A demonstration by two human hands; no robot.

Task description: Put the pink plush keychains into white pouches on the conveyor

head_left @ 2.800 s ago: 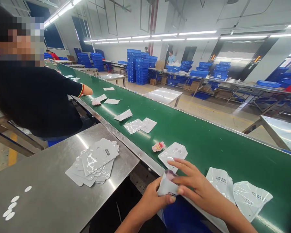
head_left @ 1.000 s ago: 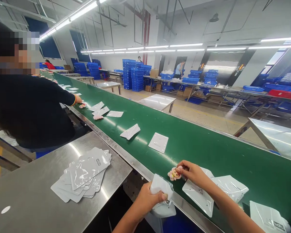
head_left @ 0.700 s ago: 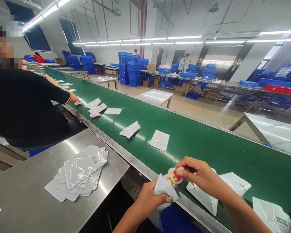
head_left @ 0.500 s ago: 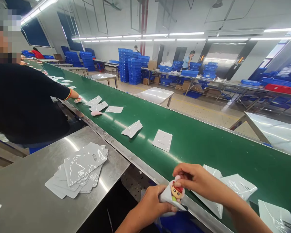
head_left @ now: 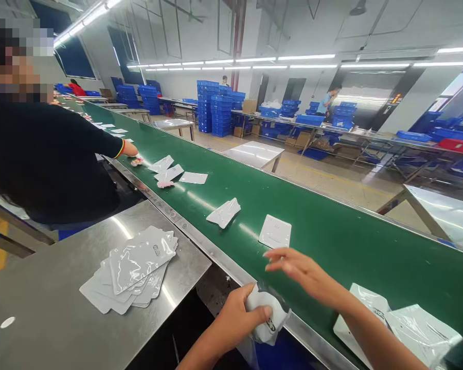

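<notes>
My left hand (head_left: 239, 313) is closed around a white plastic pouch (head_left: 268, 318), its thumb pressed over the front, at the near edge of the conveyor belt. The pouch looks bulged, and the doll that showed in its mouth earlier is hidden. Apart from the pouch, my right hand (head_left: 299, 270) hovers over the green belt with fingers stretched out, holding nothing. Just beyond its fingertips a flat white pouch (head_left: 275, 231) lies on the belt. Another crumpled pouch (head_left: 224, 213) rests farther along. Beside and partly behind my right forearm are more pouches (head_left: 424, 334).
A steel table (head_left: 54, 288) at left bears a stack of white pouches (head_left: 142, 262). The green belt (head_left: 332, 221) runs away to the upper left. A co-worker in a dark shirt (head_left: 42, 159) reaches onto it near small dolls (head_left: 137, 161). Blue crates (head_left: 220, 115) stand behind.
My right hand has left the doll and moved up, its fingers opening. The doll's face has gone from sight in the pouch. The belt items appear shifted rightward as the view turned left.
</notes>
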